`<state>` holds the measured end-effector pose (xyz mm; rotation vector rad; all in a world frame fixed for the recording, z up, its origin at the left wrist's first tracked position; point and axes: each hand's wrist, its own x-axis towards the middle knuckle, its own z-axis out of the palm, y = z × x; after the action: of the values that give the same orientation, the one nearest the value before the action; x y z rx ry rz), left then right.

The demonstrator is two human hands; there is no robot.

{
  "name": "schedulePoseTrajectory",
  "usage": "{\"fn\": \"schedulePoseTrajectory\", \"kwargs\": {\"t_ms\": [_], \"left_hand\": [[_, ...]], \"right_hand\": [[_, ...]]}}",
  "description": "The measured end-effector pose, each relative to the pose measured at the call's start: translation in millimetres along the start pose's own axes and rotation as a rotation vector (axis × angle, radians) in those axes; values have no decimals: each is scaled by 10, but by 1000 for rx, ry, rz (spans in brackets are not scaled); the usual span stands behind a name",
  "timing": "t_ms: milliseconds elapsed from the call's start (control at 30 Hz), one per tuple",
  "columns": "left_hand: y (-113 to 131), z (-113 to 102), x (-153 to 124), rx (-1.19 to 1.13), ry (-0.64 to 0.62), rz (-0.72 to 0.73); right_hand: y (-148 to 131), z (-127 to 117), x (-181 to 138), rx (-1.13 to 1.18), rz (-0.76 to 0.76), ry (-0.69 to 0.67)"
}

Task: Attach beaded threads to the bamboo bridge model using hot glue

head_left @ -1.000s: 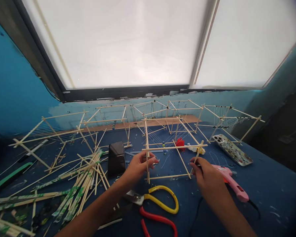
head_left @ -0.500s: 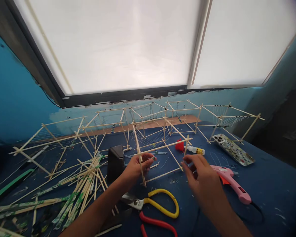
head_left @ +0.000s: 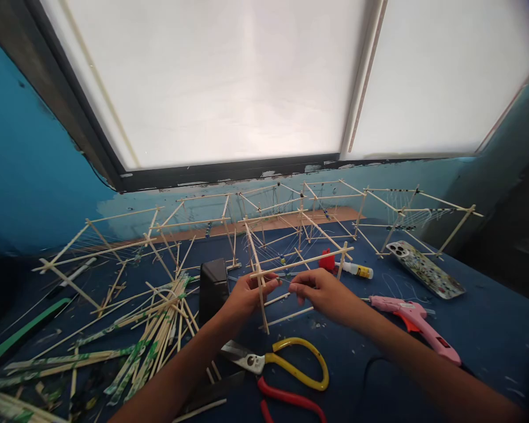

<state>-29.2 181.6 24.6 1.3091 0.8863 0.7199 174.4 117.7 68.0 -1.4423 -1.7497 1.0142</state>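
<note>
Both hands, left hand [head_left: 247,292] and right hand [head_left: 321,292], pinch a half-strung stick frame [head_left: 300,261] mid-table; finished frames [head_left: 379,205] line the far edge, loose sticks [head_left: 150,329] remain.

A home craft corner, by the look of it: a blue-covered desk [head_left: 489,346] pushed under a big window [head_left: 229,82] in a blue-painted wall. Loose bamboo sticks [head_left: 154,329], stick frames [head_left: 300,235], a pink glue gun [head_left: 417,326], scissors [head_left: 286,370] and a phone [head_left: 425,269] crowd it.
</note>
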Motion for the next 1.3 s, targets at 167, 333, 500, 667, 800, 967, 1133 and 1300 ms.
{"fn": "schedulePoseTrajectory", "kwargs": {"t_ms": [167, 333, 500, 667, 800, 967, 1133, 1300], "left_hand": [[43, -23, -28, 86, -17, 4], [44, -63, -45, 236, -82, -70], [135, -87, -56, 262, -120, -112], [422, -314, -99, 574, -193, -149], [845, -625, -301, 865, -136, -239], [1459, -688, -652, 1044, 259, 126], [1852, -284, -629, 1040, 313, 418], [1948, 68, -310, 1141, 16, 524]], "right_hand": [[-49, -157, -68, -150, 3, 72], [-54, -63, -63, 48, 1, 105], [-7, 71, 19, 232, -4, 166], [-45, 59, 37, 116, -53, 252], [-50, 99, 63, 5, -119, 348], [-12, 169, 155, -55, -258, 402], [-41, 149, 186, -75, -311, 464], [-51, 153, 267, 78, -260, 510]]}}
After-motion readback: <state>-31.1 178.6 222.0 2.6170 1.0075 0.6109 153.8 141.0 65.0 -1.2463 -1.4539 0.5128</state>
